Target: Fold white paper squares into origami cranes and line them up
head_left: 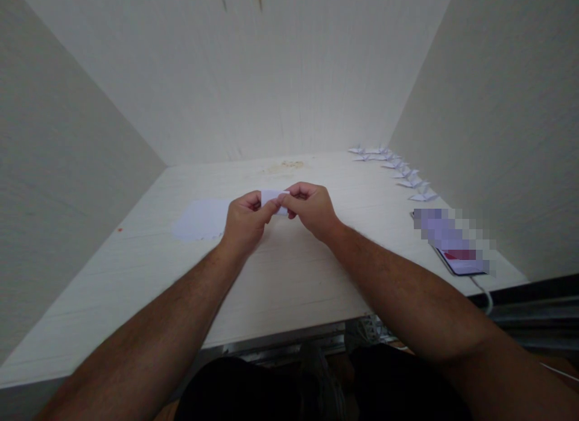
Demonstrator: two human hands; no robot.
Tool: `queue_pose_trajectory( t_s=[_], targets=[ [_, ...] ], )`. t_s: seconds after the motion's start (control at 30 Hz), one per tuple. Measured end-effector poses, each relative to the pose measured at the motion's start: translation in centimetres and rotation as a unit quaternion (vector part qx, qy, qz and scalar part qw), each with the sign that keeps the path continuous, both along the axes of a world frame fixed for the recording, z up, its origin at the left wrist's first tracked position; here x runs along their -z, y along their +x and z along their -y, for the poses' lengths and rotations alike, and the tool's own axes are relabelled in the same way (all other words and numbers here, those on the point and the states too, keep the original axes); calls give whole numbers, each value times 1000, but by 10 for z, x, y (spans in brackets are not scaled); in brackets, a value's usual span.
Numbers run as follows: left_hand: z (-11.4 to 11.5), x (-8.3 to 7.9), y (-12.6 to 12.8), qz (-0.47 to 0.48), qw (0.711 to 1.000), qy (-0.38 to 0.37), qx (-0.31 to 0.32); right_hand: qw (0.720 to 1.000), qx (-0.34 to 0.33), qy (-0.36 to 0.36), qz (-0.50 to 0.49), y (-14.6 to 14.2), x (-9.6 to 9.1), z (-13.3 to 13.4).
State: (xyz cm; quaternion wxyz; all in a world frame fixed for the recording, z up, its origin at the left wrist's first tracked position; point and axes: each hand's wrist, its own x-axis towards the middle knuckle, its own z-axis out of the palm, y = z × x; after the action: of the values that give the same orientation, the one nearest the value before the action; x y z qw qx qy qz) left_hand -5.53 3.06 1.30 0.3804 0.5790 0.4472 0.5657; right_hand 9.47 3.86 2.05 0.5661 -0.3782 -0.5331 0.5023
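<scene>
A small piece of white paper (270,196) is held between my two hands above the middle of the table. My left hand (246,219) pinches its left side, thumb on the near face. On the right side, my right hand (312,207) grips the paper between thumb and curled fingers, and the two thumbs nearly meet. The paper looks folded, though the fingers cover part of it. Beside my left hand, flat on the table, lie white paper sheets (199,219).
Several folded white paper cranes (409,183) stand in a row along the right wall. Nearer me on the right lies a phone or tablet (468,267) with a cable (486,294). Walls enclose the white table (289,288) on three sides.
</scene>
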Motion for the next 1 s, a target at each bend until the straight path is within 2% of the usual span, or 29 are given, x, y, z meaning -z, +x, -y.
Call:
queue_pose_trajectory(
  t_s=[0.17, 0.3, 0.4, 0.6, 0.8, 1.0],
  targets=[
    [-1, -3, -2, 4, 1000, -11, -13, 999, 18, 18, 22, 1, 2, -1],
    [-4, -5, -6, -4, 998, -30, -46, 993, 31, 40, 106, 4, 7, -3],
    [-6, -5, -7, 23, 997, -43, -57, 984, 39, 69, 159, 6, 10, -4],
    [-8, -6, -2, 127, 990, -51, -31, 987, 42, 48, 148, 5, 12, -4],
    [-9, -5, 1, 127, 989, -27, -76, 988, 42, 37, 143, 4, 8, -2],
    [-4, -10, 0, 79, 995, -49, -25, 981, 39, 37, 184, 4, 7, 1]
  ],
)
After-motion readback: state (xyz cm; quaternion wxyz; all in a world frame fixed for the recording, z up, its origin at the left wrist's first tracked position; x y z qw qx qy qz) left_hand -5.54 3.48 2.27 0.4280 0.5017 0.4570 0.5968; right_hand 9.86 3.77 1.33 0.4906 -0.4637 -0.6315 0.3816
